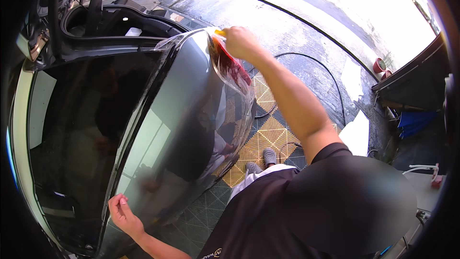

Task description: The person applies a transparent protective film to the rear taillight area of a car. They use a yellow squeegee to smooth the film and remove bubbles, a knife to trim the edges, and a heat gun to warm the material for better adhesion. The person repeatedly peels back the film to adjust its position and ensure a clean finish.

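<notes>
My right hand (241, 43) reaches out to the car's far rear corner, closed around a yellow squeegee (220, 32); only its edge shows past my fingers. Just below it is the red tail light (232, 64), with loose, wrinkled clear film (238, 86) over and around it. The film's edges bunch up at the panel's far end. Near the close end of the grey car panel (179, 100), by the dark glass (91, 110), my left hand (123, 213) is closed, thumb against curled fingers. Whatever is between those fingers, if anything, is too small to make out.
An open compartment (124, 23) of the car lies at the far left. Yellow and black floor tiles (273, 136) surround my feet (261, 160). A dark hose (330, 69) curves over the wet concrete. Flower pots (379, 65) and a blue cloth-like item (416, 122) are at the right.
</notes>
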### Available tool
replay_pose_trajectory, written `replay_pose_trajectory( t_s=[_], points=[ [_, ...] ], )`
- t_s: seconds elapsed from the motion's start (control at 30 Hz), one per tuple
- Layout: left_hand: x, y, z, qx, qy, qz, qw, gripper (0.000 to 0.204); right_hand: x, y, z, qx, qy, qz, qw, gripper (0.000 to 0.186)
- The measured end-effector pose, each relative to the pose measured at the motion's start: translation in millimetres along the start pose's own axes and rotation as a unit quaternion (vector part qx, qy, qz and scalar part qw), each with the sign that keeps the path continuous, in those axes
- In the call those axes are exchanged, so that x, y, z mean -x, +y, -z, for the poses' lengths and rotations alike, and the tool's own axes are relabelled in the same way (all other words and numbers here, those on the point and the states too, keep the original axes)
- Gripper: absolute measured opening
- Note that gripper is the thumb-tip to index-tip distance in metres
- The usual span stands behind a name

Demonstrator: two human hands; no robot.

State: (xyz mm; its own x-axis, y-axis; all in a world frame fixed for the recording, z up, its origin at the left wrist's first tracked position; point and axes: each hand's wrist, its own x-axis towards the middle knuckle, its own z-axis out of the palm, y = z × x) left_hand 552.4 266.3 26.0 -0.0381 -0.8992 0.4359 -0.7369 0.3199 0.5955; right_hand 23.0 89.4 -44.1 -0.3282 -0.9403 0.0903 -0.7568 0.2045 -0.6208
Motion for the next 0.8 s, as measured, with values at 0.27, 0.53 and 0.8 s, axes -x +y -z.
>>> replay_pose_trajectory(
  t_s=[0.27,0.53,0.8],
  points=[
    [-133,144,-146,0.020,-0.113,-0.239,0.964,0.022,110,-42,-48,0.082,0.158,0.407,0.896,0.043],
    [-304,193,-282,-0.289,-0.365,-0.020,0.885,0.047,-66,33,16,-0.019,0.116,0.286,0.951,0.030],
    [-335,180,-303,0.016,-0.507,0.187,0.842,0.047,20,2,-10,0.034,0.062,0.624,0.778,0.038]
  ],
)
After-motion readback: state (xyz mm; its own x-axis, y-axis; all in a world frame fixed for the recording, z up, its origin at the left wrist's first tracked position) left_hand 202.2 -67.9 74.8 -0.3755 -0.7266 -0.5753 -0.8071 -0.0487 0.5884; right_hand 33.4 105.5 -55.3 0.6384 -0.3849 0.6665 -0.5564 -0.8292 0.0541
